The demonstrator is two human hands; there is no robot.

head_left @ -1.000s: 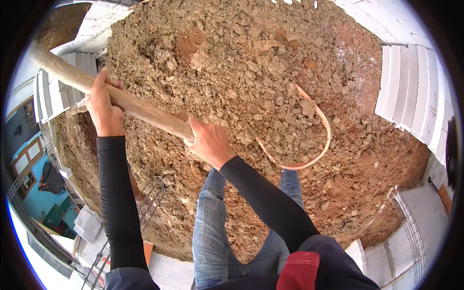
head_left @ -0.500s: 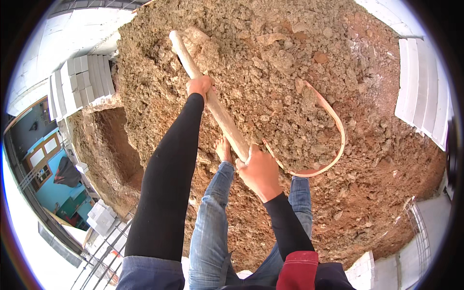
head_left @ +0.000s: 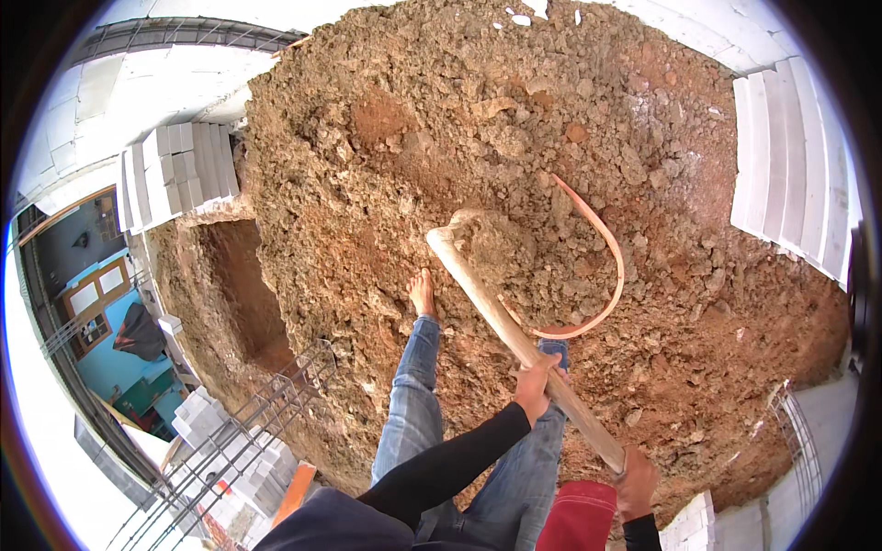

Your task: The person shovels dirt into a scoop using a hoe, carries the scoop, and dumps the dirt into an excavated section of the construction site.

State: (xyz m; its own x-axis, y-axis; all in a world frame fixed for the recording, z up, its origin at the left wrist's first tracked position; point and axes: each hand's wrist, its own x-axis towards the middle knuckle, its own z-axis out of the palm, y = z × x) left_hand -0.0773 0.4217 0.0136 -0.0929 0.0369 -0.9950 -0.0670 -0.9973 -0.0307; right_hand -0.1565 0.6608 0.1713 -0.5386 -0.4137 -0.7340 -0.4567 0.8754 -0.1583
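Observation:
A hoe with a thick wooden handle [head_left: 496, 317] slants from the middle of the ground down to the lower right. Its head [head_left: 501, 243] is caked with soil, lies low on the loose earth and is hard to tell from the clods around it. My left hand [head_left: 537, 386] is wrapped round the lower half of the handle, just over my right leg. Close to the handle's end, my right hand [head_left: 636, 483] grips it, low at my right side. An orange curved strip [head_left: 614, 275] lies on the soil, its lower end passing near the handle.
My bare left foot [head_left: 422, 294] stands on the lumpy soil [head_left: 367, 202]. A rectangular pit [head_left: 243, 285] opens at the left. Pale blocks are stacked at the left [head_left: 179, 170] and right [head_left: 790, 165]. Steel rebar [head_left: 266, 404] juts in at the lower left.
Both hands have drawn the hoe back toward my body and to the right. Its head has come from the upper left to the middle, beside the orange strip.

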